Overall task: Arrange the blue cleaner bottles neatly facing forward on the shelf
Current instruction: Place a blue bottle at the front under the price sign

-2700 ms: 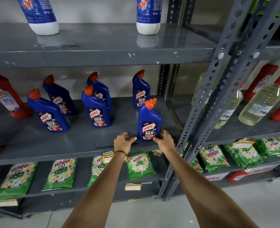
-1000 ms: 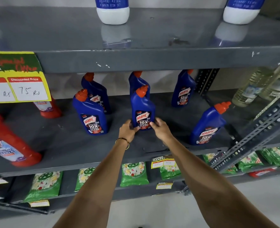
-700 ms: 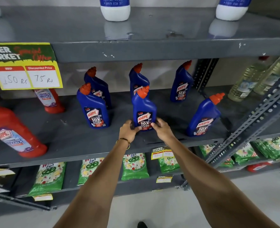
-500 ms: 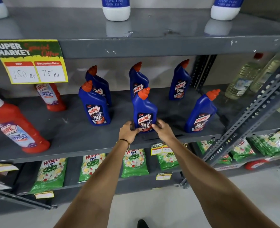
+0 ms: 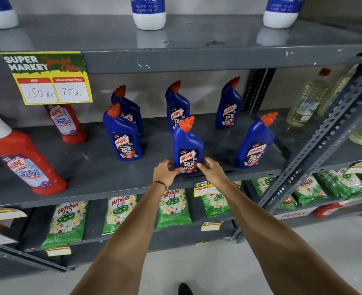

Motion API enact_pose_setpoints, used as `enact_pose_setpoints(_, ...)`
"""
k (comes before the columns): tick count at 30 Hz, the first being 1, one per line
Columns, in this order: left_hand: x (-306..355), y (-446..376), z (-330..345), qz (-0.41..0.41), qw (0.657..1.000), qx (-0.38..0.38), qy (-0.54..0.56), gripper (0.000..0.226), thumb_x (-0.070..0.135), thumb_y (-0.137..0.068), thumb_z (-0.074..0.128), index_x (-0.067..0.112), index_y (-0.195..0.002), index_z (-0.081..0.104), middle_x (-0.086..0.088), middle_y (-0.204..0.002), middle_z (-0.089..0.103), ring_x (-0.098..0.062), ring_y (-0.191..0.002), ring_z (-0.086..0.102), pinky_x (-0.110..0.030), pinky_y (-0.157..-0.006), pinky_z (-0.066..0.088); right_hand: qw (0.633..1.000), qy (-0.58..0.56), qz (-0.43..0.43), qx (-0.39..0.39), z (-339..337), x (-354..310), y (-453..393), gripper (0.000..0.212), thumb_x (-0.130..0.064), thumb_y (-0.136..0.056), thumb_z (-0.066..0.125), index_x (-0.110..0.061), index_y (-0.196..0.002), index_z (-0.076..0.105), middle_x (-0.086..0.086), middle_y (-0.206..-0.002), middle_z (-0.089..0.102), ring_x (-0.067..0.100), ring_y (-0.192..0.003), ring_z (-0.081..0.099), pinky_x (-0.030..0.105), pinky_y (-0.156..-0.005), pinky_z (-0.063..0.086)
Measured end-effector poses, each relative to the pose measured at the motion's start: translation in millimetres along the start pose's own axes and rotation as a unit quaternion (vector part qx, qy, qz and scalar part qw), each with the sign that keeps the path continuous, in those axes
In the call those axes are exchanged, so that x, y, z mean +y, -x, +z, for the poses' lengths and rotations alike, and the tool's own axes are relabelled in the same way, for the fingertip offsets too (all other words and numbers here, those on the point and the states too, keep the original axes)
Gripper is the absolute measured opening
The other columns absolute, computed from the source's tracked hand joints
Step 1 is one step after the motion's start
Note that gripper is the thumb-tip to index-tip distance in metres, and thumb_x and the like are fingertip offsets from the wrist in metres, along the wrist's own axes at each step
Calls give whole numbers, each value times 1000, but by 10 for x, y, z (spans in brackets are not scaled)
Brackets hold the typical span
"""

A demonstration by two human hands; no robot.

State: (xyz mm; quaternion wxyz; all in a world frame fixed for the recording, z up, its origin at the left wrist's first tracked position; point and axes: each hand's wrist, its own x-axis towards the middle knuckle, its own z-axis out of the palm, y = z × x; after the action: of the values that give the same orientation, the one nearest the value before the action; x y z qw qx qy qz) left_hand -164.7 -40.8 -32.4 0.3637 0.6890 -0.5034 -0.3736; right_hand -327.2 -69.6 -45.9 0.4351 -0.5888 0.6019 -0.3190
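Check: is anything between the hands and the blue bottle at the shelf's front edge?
Nothing visible. The left hand and right hand already touch the front middle blue bottle at its base, one on each side.

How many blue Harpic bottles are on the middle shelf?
6. Front row: left, centre bottle between both hands, right. Back row: left, partly hidden; centre; right. None seem fully hidden.

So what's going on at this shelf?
A person is straightening blue cleaner bottles on the grey middle shelf. Both the left hand and the right hand grip the base of the front centre bottle, which stands upright with its label facing out. Five more blue bottles stand around it, untouched.
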Motion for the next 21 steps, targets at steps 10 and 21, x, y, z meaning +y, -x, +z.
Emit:
enact_pose_setpoints(10, -14, 17, -6, 3, 1000, -14, -11, 43, 20, -78, 71, 3, -115, 57, -15, -119, 65, -26, -109, 60, -32, -91, 46, 1000, -13, 27, -6, -7, -38, 57, 36, -20, -93, 52, -7, -126, 52, 13, -125, 62, 27, -117, 56, 40, -100, 45)
enact_pose_setpoints(21, -329, 12, -490, -37, 999, 23, -6, 53, 25, -83, 66, 4, -128, 49, -14, -131, 57, -26, -121, 52, -37, -103, 43, 991, -33, 97, 89, 124, -20, 126, 59, -12, -85, 62, -4, -138, 37, 17, -132, 56, 29, -122, 52, 35, -98, 40)
